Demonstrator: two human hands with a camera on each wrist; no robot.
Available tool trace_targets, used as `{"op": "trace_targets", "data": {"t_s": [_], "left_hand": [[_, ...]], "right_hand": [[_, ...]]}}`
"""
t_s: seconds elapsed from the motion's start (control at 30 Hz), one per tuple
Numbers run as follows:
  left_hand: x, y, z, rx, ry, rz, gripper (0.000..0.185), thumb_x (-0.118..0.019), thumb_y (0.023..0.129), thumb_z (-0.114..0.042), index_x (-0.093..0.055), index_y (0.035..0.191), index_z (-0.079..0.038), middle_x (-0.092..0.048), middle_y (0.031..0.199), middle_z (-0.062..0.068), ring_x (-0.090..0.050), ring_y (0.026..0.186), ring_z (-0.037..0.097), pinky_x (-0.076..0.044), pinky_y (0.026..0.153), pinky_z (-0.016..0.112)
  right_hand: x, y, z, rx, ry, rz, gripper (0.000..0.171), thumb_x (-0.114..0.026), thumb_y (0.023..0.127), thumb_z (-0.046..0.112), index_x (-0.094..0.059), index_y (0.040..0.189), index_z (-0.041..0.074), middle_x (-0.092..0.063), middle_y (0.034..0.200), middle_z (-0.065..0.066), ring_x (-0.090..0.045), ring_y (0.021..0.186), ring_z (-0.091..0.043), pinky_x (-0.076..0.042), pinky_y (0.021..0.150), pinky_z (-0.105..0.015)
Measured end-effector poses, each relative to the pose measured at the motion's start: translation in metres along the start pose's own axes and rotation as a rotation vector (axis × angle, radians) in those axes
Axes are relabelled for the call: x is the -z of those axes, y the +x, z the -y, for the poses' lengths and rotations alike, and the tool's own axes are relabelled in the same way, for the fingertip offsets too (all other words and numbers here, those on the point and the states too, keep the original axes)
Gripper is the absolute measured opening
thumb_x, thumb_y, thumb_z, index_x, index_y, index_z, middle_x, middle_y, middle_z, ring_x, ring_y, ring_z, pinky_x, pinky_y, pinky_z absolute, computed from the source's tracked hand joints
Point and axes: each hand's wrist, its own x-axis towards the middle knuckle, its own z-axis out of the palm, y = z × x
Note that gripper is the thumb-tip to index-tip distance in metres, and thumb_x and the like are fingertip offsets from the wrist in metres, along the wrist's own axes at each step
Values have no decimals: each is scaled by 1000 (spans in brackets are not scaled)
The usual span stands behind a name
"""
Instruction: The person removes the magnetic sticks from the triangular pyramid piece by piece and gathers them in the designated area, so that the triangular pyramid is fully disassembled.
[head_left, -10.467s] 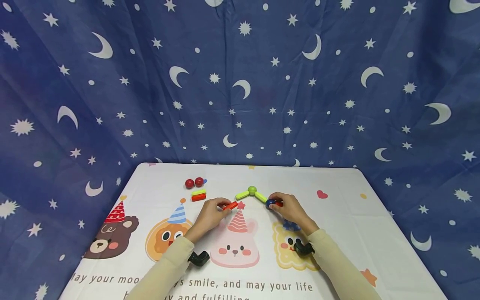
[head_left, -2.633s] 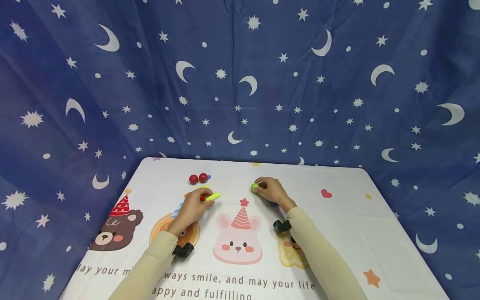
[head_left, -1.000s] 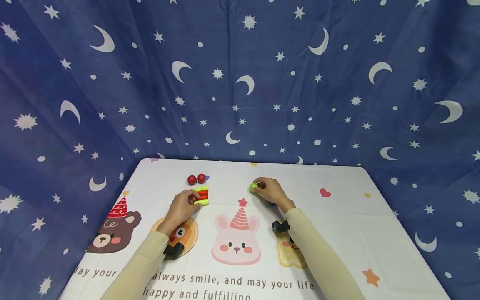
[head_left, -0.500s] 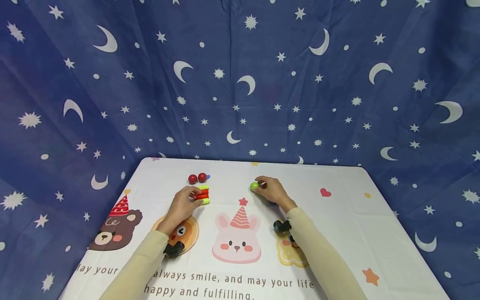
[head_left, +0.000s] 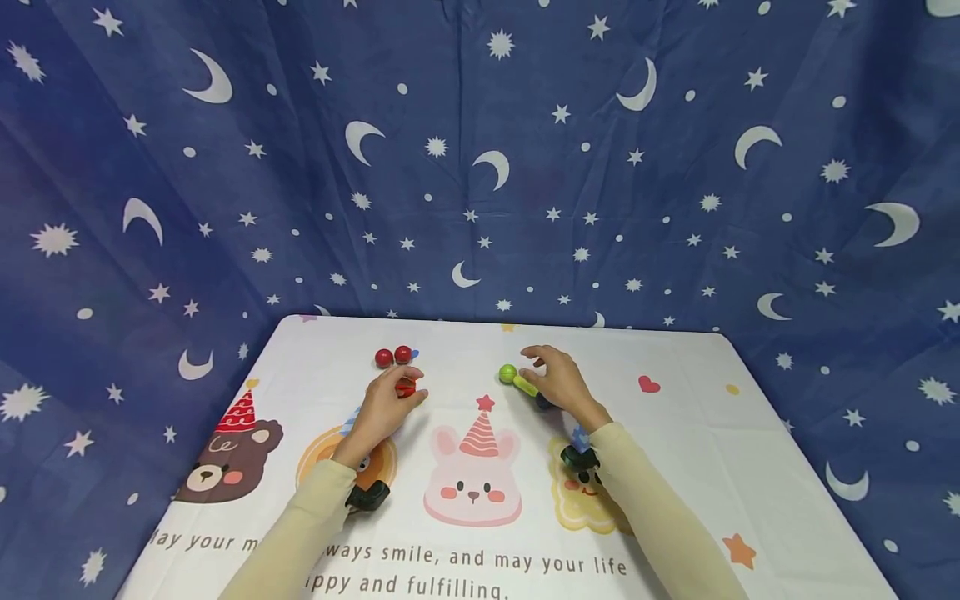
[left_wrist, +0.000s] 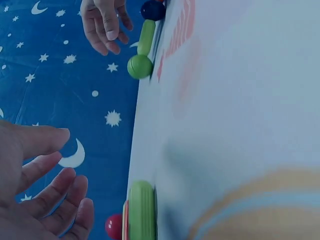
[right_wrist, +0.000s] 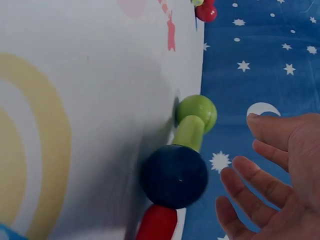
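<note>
My left hand (head_left: 386,408), fingers loosely bent, hovers over a small row of sticks with nothing in its grasp. A red stick (head_left: 406,388) shows between its thumb and fingers in the head view; a lime stick (left_wrist: 142,210) of that row appears in the left wrist view. My right hand (head_left: 558,379) is held apart beside a joined chain, fingers spread. This chain runs from a light green ball (right_wrist: 196,114) through a lime stick (right_wrist: 189,132) to a dark blue ball (right_wrist: 174,176) and a red stick (right_wrist: 157,223). In the head view the hand hides its near end.
Two red balls (head_left: 393,357) lie behind the sticks, a bit of blue beside them, perhaps print. A white printed cloth (head_left: 675,467) covers the table. The blue star-patterned curtain (head_left: 480,208) hangs behind its far edge.
Earlier a second lime stick was on the green ball; my left hand has since laid it beside the other sticks and let go. My right hand has released the green ball and drawn back slightly.
</note>
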Motion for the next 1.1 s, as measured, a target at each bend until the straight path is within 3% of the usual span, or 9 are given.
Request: {"op": "trace_targets", "data": {"t_s": [0.3,0.47,1.1], "left_hand": [[-20,10,-17,-28,-17,20,27,-74,87,-16,-66,112,-10,-67,115,14,-64,104,27,-51,87,40],[-34,14,-23,-36,-61,36,27,-74,87,-15,-66,112,-8,-67,115,15,-64,105,25,-51,90,44],[-82,44,-28,-49,-133,132,36,-70,90,-15,-61,124,-3,-64,125,18,-62,115,27,-52,97,41]], "right_hand": [[9,-13,3,20,-44,-45,37,-69,92,27,-64,126,12,-68,122,-8,-66,106,-27,-51,90,-47],[8,-22,3,9,-32,-52,36,-70,92,26,-65,125,12,-69,120,-8,-66,106,-28,-52,88,-46],[-13,-29,-8,-48,33,-69,34,-72,90,23,-67,121,11,-71,116,-10,-67,104,-29,-53,88,-47]]}}
